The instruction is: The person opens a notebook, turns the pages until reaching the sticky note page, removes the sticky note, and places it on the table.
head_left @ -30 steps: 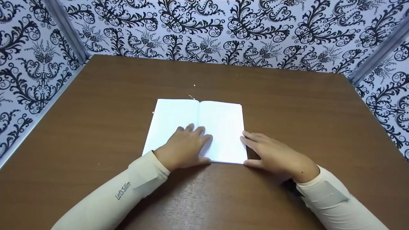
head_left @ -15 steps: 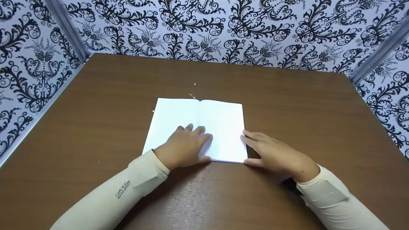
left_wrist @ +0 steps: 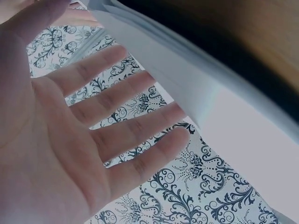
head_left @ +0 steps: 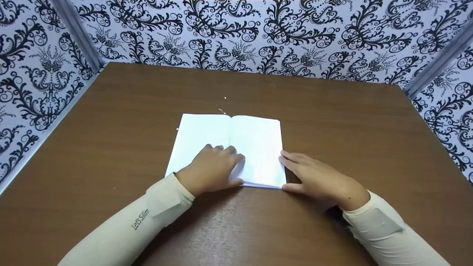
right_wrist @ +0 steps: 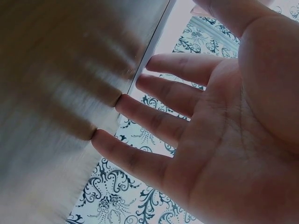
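Observation:
An open book with blank white pages (head_left: 258,142) lies on the brown table. My left hand (head_left: 210,168) rests palm down over the lower middle of it, fingertips at the fold and thumb near the bottom edge. In the left wrist view, the left fingers (left_wrist: 133,133) are spread and nearly straight, their tips at the pages (left_wrist: 219,107). At the book's right edge sits my right hand (head_left: 321,179), its fingertips against that edge and its thumb by the lower right corner. The right wrist view shows the right fingers (right_wrist: 154,121) extended, some tips on the tabletop.
The wooden table (head_left: 351,122) spreads around the book on every side. Small white specks (head_left: 225,98) lie just beyond the book. Walls with black scroll patterns (head_left: 236,37) enclose the table at the back and both sides.
My left hand has drawn very slightly back toward the left, its fingertips less extended. The page's lower edge beside the thumb looks slightly raised. The right hand stays in place.

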A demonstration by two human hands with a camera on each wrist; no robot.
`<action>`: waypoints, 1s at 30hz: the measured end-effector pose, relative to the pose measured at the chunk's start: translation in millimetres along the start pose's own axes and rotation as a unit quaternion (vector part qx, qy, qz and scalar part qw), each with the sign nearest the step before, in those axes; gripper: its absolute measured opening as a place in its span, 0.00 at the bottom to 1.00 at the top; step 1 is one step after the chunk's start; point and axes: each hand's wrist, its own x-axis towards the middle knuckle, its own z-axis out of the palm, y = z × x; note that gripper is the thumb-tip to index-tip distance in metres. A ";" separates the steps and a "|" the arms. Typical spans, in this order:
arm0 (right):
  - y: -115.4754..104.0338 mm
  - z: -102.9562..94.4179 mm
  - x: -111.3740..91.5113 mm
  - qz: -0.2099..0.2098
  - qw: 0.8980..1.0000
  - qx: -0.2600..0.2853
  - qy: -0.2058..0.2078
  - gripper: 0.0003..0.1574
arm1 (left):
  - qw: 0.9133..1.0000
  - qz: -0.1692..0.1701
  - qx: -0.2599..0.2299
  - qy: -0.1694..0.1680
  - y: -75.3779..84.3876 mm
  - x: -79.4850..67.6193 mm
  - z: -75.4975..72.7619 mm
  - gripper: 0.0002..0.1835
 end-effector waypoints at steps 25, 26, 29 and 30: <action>0.2 -0.6 -0.8 0.001 1.000 -0.005 0.003 0.48 | 0.996 0.056 -0.001 0.069 -1.7 0.6 -4.8 0.23; 0.1 -0.6 -0.7 0.002 1.000 -0.005 0.003 0.48 | 0.996 0.059 -0.002 0.072 -1.9 0.8 -4.2 0.23; 0.6 0.3 0.0 0.006 1.000 -0.001 0.001 0.49 | 0.994 0.069 -0.007 0.083 -2.4 0.8 -2.6 0.22; 0.5 0.5 0.2 0.008 1.000 0.000 0.000 0.50 | 0.994 0.072 -0.008 0.085 -2.6 0.7 -2.2 0.22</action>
